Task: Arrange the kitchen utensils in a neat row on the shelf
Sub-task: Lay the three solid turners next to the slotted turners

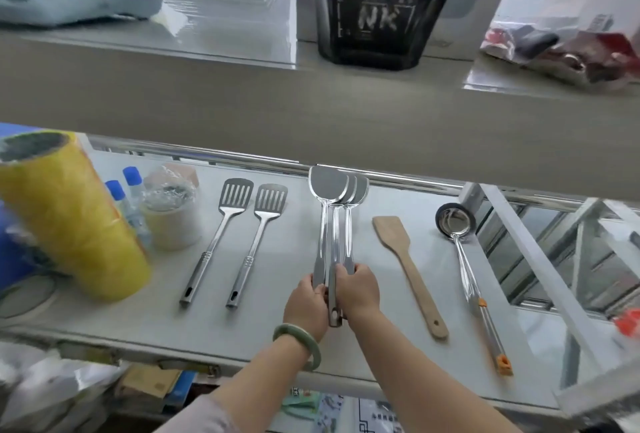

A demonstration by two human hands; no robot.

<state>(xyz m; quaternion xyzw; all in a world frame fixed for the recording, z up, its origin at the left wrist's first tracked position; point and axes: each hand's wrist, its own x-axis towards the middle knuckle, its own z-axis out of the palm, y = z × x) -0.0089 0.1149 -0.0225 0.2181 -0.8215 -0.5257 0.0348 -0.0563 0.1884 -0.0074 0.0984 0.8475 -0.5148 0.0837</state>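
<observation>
1. Head view, handling: the three solid turners (334, 225) are polished steel, so I judge them stiff, fairly light and slippery against each other (their blades overlap like a fan). The lower handle ends, where I have them now, seem the best place to take hold.

2. Head view, hands: my left hand (306, 304) is closed around the leftmost handle; my right hand (358, 289) is closed on the handles beside it. Both meet at the bundle's near end, blades pointing away from me.

3. Head view, places: the bundle lies on the shelf (294, 339), just left of the wooden spatula (408, 270). The two slotted turners (235, 238) lie farther left of that spatula; the ladle (464, 259) lies to its right.
</observation>
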